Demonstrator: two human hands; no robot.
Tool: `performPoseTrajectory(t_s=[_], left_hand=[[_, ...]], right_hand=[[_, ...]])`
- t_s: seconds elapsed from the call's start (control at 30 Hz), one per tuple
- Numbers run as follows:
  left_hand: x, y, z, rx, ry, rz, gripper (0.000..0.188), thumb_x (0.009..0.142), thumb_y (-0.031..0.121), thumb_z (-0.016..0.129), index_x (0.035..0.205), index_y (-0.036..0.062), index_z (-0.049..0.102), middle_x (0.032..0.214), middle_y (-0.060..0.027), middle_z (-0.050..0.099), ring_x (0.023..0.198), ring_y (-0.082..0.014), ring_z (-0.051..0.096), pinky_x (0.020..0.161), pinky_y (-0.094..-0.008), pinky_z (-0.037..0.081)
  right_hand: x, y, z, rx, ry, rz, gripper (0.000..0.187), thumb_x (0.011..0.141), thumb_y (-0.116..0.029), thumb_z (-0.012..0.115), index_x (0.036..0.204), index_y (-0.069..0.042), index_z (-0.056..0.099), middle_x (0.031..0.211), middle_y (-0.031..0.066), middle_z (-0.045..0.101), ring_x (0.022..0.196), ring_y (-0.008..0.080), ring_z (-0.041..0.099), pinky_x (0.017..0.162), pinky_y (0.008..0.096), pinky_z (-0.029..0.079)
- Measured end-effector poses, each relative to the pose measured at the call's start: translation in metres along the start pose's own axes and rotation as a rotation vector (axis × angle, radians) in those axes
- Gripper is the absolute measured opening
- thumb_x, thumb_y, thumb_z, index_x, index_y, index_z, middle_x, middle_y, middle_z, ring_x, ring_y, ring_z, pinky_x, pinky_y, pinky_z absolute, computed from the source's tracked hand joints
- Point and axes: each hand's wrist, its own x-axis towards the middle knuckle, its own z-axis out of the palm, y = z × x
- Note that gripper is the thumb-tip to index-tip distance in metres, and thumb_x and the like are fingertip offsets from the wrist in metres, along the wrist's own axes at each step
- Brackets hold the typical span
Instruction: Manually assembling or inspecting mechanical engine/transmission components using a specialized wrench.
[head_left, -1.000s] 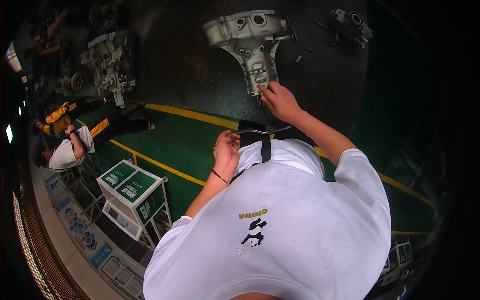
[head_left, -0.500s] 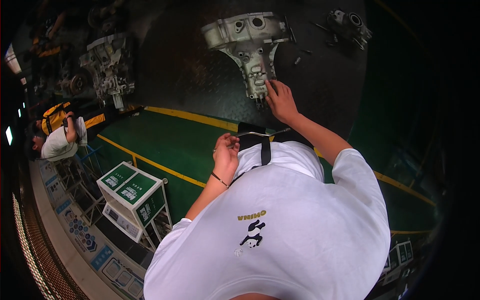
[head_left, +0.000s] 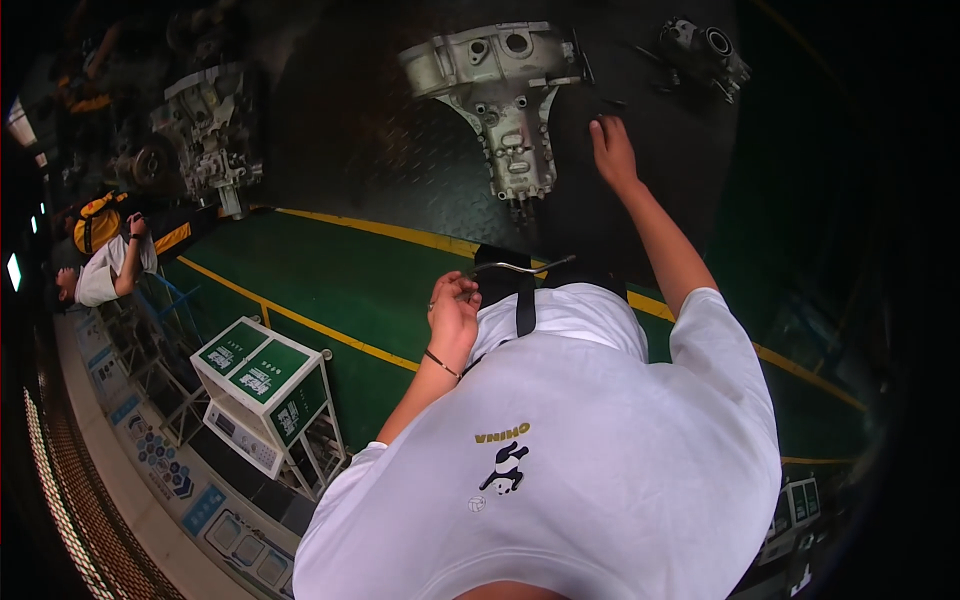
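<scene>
A thin, S-curved metal rod point(head_left: 520, 267) is in my left hand point(head_left: 456, 310), whose fingers are closed around one end. The rod's other end sticks out to the right in front of my waist. My right hand point(head_left: 614, 155) reaches over the dark work table, its fingers drawn together and touching down near its surface. What lies under those fingertips is hidden. Left of that hand lies a grey cast-metal gearbox housing point(head_left: 510, 125), its wide bell end away from me and its narrow end toward me.
Beyond my right hand lie a smaller metal assembly point(head_left: 700, 55) and a thin dark piece point(head_left: 614, 101). Another gear unit point(head_left: 210, 140) stands at the far left. A white-framed cart point(head_left: 265, 370) is on the green floor, and a person point(head_left: 115, 265) stands at the left.
My right hand has left the narrow end of the housing and moved right and away from me, covering a small metal piece that showed there before. My left hand still holds the rod.
</scene>
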Motion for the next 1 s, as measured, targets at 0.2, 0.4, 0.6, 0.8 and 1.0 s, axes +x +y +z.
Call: performPoseTrajectory(t_s=[0.2, 0.4, 0.6, 0.8, 1.0], left_hand=[[-0.003, -0.001, -0.007, -0.027, 0.036, -0.005, 0.029, 0.081, -0.004, 0.045, 0.108, 0.0040, 0.053, 0.083, -0.0080, 0.058, 0.079, -0.0187, 0.056, 0.067, -0.0297, 0.045], [-0.026, 0.013, -0.002, -0.046, 0.092, 0.030, 0.027, 0.081, -0.003, 0.045, 0.106, 0.0043, 0.053, 0.080, -0.0066, 0.057, 0.078, -0.0184, 0.056, 0.068, -0.0308, 0.045], [-0.058, 0.065, 0.012, -0.026, 0.108, 0.157, 0.024, 0.079, -0.004, 0.044, 0.100, 0.0040, 0.052, 0.074, -0.0051, 0.051, 0.065, -0.0155, 0.046, 0.060, -0.0299, 0.039], [-0.051, 0.121, 0.029, 0.091, -0.027, 0.346, 0.019, 0.082, -0.003, 0.043, 0.097, 0.0027, 0.054, 0.073, -0.0043, 0.050, 0.064, -0.0129, 0.044, 0.058, -0.0273, 0.037], [-0.027, 0.143, 0.042, 0.169, -0.159, 0.549, 0.017, 0.086, -0.001, 0.043, 0.096, 0.0024, 0.056, 0.074, -0.0043, 0.054, 0.064, -0.0100, 0.045, 0.057, -0.0231, 0.037]], right_hand=[[0.091, 0.049, 0.012, -0.474, -0.121, 0.104, 0.034, 0.087, -0.020, 0.063, 0.115, -0.002, 0.056, 0.117, 0.0222, 0.057, 0.107, 0.0413, 0.058, 0.090, 0.0479, 0.050], [0.132, 0.062, 0.035, -0.591, -0.274, 0.205, 0.037, 0.085, -0.022, 0.065, 0.117, -0.004, 0.057, 0.121, 0.0189, 0.058, 0.111, 0.0399, 0.059, 0.092, 0.0477, 0.050], [0.129, 0.057, 0.019, -0.505, -0.183, 0.314, 0.039, 0.086, -0.029, 0.063, 0.114, -0.002, 0.060, 0.121, 0.0221, 0.061, 0.113, 0.0382, 0.060, 0.093, 0.0480, 0.050], [0.055, 0.019, -0.033, 0.212, -0.081, 0.448, 0.030, 0.089, -0.029, 0.065, 0.099, -0.001, 0.064, 0.076, 0.0120, 0.068, 0.066, 0.0217, 0.068, 0.057, 0.0331, 0.052], [-0.087, -0.119, -0.068, 0.563, -0.113, 0.418, 0.011, 0.094, -0.011, 0.059, 0.097, -0.001, 0.061, 0.073, 0.0056, 0.065, 0.057, 0.0093, 0.059, 0.050, 0.0235, 0.045]])
